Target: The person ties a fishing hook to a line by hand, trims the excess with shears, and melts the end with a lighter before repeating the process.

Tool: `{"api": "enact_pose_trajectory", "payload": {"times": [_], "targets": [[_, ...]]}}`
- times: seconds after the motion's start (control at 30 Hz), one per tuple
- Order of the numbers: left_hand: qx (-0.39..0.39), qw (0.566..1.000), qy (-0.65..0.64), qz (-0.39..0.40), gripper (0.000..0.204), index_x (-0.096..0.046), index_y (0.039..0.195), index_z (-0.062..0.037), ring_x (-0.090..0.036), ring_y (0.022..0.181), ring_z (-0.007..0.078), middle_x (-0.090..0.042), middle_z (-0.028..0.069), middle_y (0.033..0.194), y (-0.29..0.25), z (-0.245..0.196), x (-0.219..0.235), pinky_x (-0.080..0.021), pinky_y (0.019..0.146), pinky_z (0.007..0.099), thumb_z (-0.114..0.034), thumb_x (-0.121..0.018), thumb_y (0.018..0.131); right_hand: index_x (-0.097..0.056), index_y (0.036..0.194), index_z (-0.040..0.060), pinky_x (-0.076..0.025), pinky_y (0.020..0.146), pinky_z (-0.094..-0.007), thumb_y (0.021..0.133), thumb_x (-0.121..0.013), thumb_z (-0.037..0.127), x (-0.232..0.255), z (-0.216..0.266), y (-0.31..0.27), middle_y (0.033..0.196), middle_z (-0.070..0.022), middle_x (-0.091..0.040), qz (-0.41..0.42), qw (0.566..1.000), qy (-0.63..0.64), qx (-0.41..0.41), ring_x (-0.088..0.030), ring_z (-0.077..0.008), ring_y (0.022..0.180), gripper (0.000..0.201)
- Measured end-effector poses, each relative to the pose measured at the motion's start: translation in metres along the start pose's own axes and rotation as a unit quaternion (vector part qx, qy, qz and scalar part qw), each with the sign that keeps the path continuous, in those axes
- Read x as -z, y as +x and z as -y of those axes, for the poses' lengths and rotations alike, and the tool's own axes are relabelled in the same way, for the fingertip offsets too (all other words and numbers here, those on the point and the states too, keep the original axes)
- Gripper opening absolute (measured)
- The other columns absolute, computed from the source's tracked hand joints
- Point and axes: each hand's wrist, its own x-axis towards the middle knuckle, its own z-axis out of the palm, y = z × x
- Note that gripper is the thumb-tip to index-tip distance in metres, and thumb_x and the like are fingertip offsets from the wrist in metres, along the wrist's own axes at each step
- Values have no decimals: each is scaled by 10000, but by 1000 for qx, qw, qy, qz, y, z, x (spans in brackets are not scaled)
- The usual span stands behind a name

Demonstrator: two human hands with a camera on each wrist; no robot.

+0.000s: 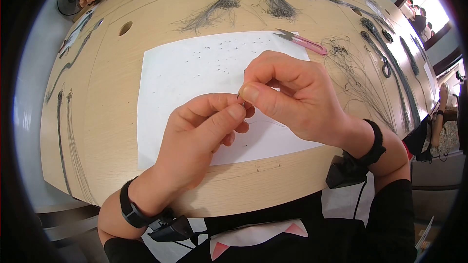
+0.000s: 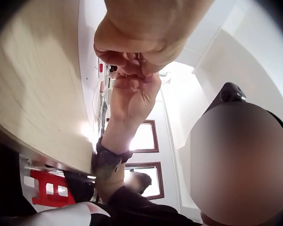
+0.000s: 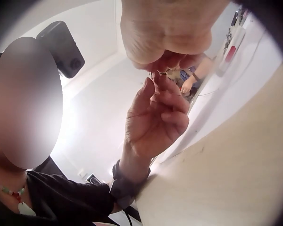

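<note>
A big table of pale wood [image 1: 113, 131] holds a wide sheet of white paper [image 1: 163, 92]. Past the paper's far edge lie two long bundles of thin grey threads [image 1: 226, 1]. Over the paper, the person's bare left hand [image 1: 197, 129] and bare right hand [image 1: 297, 100] come together, each pinching the same tiny dark thin bit [image 1: 238, 96] with thumb and fingers. A pair of snips with pink handles [image 1: 309, 45] lies across the paper's far right corner, beyond the right hand. The little bit sits right where the hands meet, to the right of the left hand and to the left of the right hand, so neither is clearly nearer. Its long side looks upright, but the fingers hide most of it, so I can't be sure. Tiny dark specks [image 1: 237, 48] dot the paper farther off.
</note>
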Motion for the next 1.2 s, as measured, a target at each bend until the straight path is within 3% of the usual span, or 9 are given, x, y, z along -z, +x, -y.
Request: {"api": "enact_pose_trajectory", "payload": {"times": [0.07,0.4,0.47,0.57,0.67,0.73,0.83,1.1,1.2], "targets": [[21,999,-28,2,124,-564,910,-31,-531,683,111,-585,72,806,0,0,1,-423,601,224,-104,-539,812,-582,755,7,-390,528,-208,754,-582,107,1,0,0,681,-34,-562,5,1000,-6,4,-474,-82,587,100],[-25,1000,-10,15,110,-594,883,-26,-531,705,86,-603,55,839,0,6,4,-392,572,176,-61,-581,779,-568,723,29,-391,539,-214,726,-585,77,3,1,1,690,-26,-554,11,993,-89,75,-477,-90,607,51],[-38,999,-3,15,108,-595,879,-26,-530,706,84,-604,53,836,0,7,4,-391,572,175,-57,-583,776,-538,775,9,-385,590,-217,752,-544,4,5,5,1,747,-40,-534,53,987,-123,93,-491,-93,677,25],[-56,998,17,11,112,-591,885,-25,-534,707,89,-603,51,818,0,7,3,-392,568,180,-54,-579,778,-566,719,33,-391,542,-213,721,-585,61,1,0,2,696,-25,-551,7,990,-101,103,-475,-90,606,33],[2,1000,-24,10,117,-582,898,-21,-537,717,96,-596,56,830,-1,0,2,-394,581,189,-70,-555,795,-573,734,34,-390,545,-211,735,-579,59,0,1,0,707,-25,-551,10,997,-47,63,-473,-90,601,27],[85,988,-118,42,123,-574,902,-17,-540,731,104,-588,65,868,0,-3,2,-395,599,199,-88,-528,812,-576,744,31,-390,546,-210,747,-576,66,0,2,-1,712,-23,-552,18,998,-26,49,-478,-87,602,35],[78,992,-83,52,187,-527,852,-39,-504,666,125,-552,82,749,0,-2,0,-401,569,215,-221,-486,836,-580,767,28,-390,547,-210,767,-572,84,0,3,-1,718,-22,-553,29,999,-1,32,-487,-82,606,57],[89,991,-96,32,136,-542,827,-57,-499,648,116,-554,65,738,0,0,0,-405,565,215,-193,-529,819,-573,781,23,-387,546,-205,780,-572,110,0,2,-1,725,-31,-557,37,998,46,1,-495,-77,608,87],[65,996,-52,5,111,-558,842,-55,-499,642,106,-558,51,735,-1,1,-2,-409,573,212,-161,-540,817,-528,830,-25,-430,599,-190,818,-484,13,5,5,-1,830,-61,-514,90,995,-35,16,-508,-84,693,60]]}}
